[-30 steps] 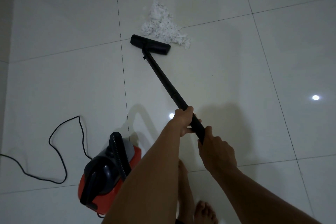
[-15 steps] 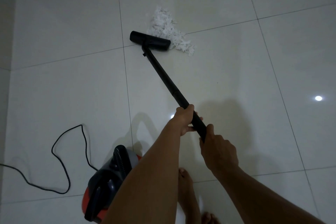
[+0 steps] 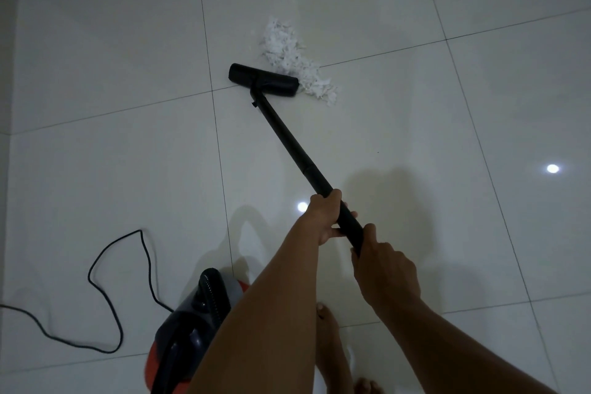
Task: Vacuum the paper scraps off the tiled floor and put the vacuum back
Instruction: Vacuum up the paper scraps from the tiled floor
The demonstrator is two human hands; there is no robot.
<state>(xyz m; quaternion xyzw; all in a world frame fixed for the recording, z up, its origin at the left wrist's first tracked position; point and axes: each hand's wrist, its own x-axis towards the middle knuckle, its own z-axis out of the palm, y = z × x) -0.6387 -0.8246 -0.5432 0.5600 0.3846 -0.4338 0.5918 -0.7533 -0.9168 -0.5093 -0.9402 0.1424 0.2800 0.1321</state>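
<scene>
Head view: at the bottom edge of the frame, bare feet point(image 3: 329, 339) were seen on the tiled floor point(image 3: 112, 169), between two forearms. At lower left, the red and black vacuum body point(image 3: 192, 329) sat on the floor, partly covered by the left forearm, and a black power cord point(image 3: 105, 297) was looped away from it toward the left edge. Just above centre-bottom, the right hand point(image 3: 385, 275) was clamped on the near end of the black wand point(image 3: 287, 137), and the left hand point(image 3: 323, 214) was wrapped around the wand just beyond it. The wand ran diagonally up and left to the floor head point(image 3: 263, 80), laid flat on the tiles. The paper scraps point(image 3: 294, 57) were piled at upper centre, touching the head's right end and far edge.
</scene>
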